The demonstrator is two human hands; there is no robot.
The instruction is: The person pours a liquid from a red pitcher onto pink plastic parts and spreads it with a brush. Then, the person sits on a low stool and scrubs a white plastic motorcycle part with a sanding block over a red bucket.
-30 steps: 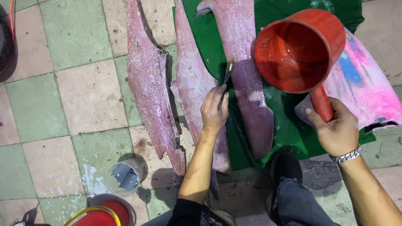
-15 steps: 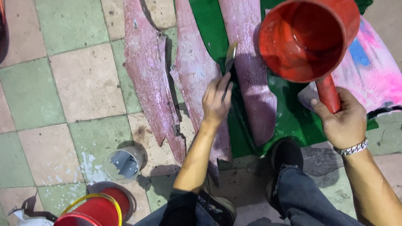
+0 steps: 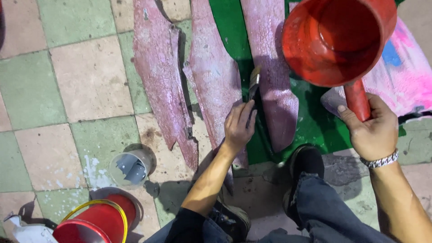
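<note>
Tiled floor, worn green and cream squares, with a green sheet spread over part of it; we crouch above, shoes at bottom of view.

Brush: light, stiff handle, soft bristle tip. We judge the best grip is low on the handle, pencil-style. It sits betw. two of the long pink-purple strips, tip on or just above the sheet; contact can't be confirmed.

Strips: thin and flexible by the look of them, w/ a cracked, dusty surface, prob. fragile at the torn edges.

Left hand: fingers closed narrow round the brush handle.

Right hand: full fist on the handle of a red scoop, bowl raised, approx. over the sheet. Bowl looks empty, so light.

Near our left side: clear plastic cup, red bucket.
</note>
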